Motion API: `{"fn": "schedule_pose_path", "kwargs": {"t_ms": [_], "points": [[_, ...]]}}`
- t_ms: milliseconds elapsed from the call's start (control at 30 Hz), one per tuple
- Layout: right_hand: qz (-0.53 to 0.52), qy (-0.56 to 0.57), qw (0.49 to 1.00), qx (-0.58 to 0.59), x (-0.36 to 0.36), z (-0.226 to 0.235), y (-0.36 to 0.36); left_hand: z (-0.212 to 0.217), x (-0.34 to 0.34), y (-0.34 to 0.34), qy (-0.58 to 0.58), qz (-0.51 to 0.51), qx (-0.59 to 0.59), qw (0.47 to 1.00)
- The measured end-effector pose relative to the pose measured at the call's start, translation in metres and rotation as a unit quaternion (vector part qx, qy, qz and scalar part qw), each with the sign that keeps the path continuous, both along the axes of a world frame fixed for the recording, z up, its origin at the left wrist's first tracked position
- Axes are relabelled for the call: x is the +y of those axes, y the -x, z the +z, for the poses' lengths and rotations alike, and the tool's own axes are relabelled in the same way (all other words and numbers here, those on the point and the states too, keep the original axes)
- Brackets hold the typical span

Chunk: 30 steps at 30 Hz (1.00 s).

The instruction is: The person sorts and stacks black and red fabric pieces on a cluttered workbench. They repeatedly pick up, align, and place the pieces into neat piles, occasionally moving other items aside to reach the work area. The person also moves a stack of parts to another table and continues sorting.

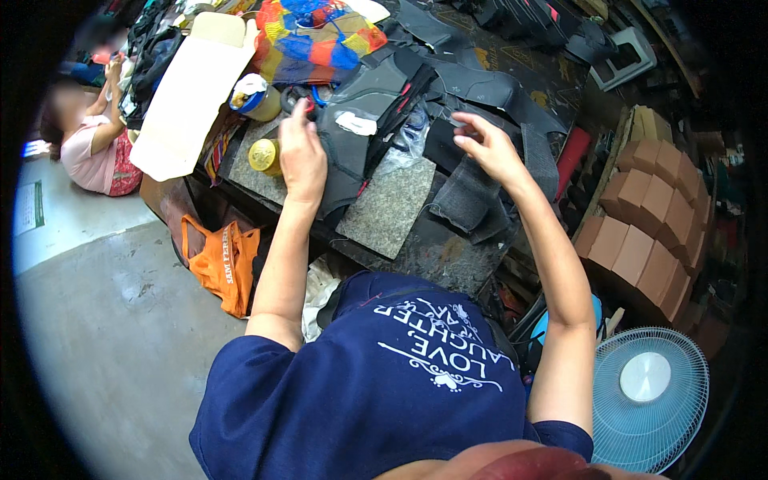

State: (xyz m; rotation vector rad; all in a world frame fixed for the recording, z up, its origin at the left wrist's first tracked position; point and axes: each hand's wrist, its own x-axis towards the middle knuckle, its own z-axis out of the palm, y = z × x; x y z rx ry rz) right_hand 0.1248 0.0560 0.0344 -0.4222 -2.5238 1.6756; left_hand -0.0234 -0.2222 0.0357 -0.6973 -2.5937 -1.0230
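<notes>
The left hand (302, 156) is laid on a dark cut leather piece (346, 156), its fingers stretched forward and loosely spread, pressing rather than gripping; a white scrap (356, 123) lies on the same piece just right of those fingers. A yellow-lidded jar (264, 155) stands just left of the left fingers, and a pale bottle with a blue band (254, 96) lies beyond it. The right hand (488, 148) is raised with its fingers curled inward; a small dark piece seems to be pinched at the fingertips, though the grip cannot be told for certain. Below the right fingers a dark ribbed strip (468, 196) is spread, and between the two hands a grey stone slab (388, 204) rests on the counter (448, 256). Beyond both sets of fingers, black cut-outs (480, 88) are heaped beside a bright patterned bag (316, 36) and a flat cardboard sheet (188, 96). To the right, brown boxes (652, 216) are stacked, and a light blue fan (648, 396) stands low down. An orange bag (224, 264) hangs at the counter's left edge above the concrete floor (112, 336), where another person (92, 140) is seated.
</notes>
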Motion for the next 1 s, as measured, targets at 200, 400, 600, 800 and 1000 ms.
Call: {"fn": "schedule_pose_path", "kwargs": {"t_ms": [200,400,600,800,1000], "points": [[-0.073,-0.246,0.967,0.000,0.019,-0.001,-0.054,-0.005,0.016,-0.023,0.110,-0.139,0.171,0.969],[-0.226,-0.415,0.878,0.081,0.061,-0.002,-0.076,-0.029,0.030,-0.016,0.119,-0.160,0.047,0.979],[-0.279,-0.288,0.903,-0.155,0.053,-0.043,-0.127,0.014,0.032,-0.025,0.159,-0.135,0.081,0.975],[-0.301,-0.245,0.911,-0.138,0.069,-0.037,-0.123,0.034,0.110,-0.046,-0.032,-0.243,0.142,0.959],[-0.226,-0.265,0.936,-0.046,0.067,-0.051,-0.078,-0.031,0.279,-0.025,-0.017,-0.314,0.041,0.948]]}}
